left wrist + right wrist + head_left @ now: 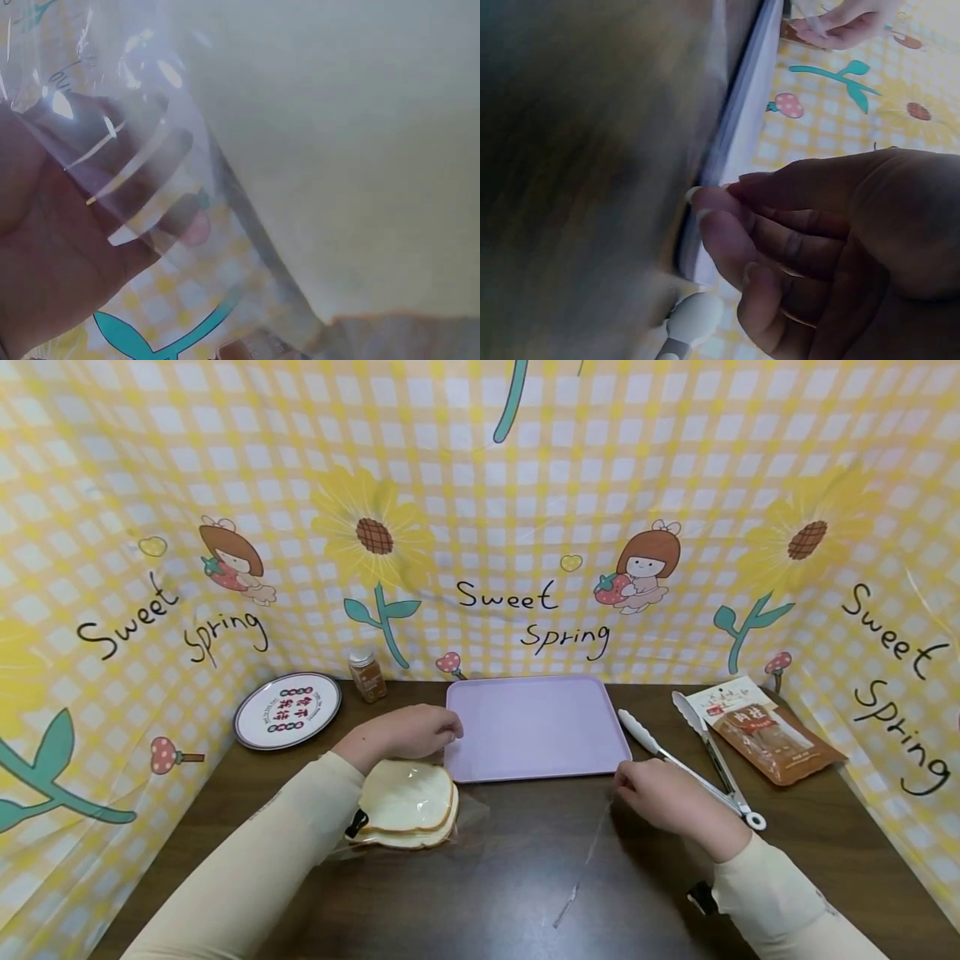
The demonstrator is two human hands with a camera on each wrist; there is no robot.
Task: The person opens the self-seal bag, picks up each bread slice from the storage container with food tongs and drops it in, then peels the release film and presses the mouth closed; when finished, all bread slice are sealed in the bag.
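My left hand [420, 728] is over the bread slices [408, 793], which sit inside a clear plastic bag [471, 810]. In the left wrist view its fingers [150, 161] show through the bag's film, with a bread slice [337, 150] close to the camera. It grips the bag; the thumb is hidden there. At the front right corner of the lilac tray [540, 727] is my right hand [660, 793]. Its thumb and forefinger pinch together, and a thin clear plastic strip [567, 902] trails down from the fingertips towards me.
White-tipped tongs [708, 739] lie right of the tray, beside a brown food packet [780, 739]. A spice jar [367, 677] and a round white plate [258, 722] stand at the back left. Patterned cloth [510, 527] walls in the brown table [450, 910].
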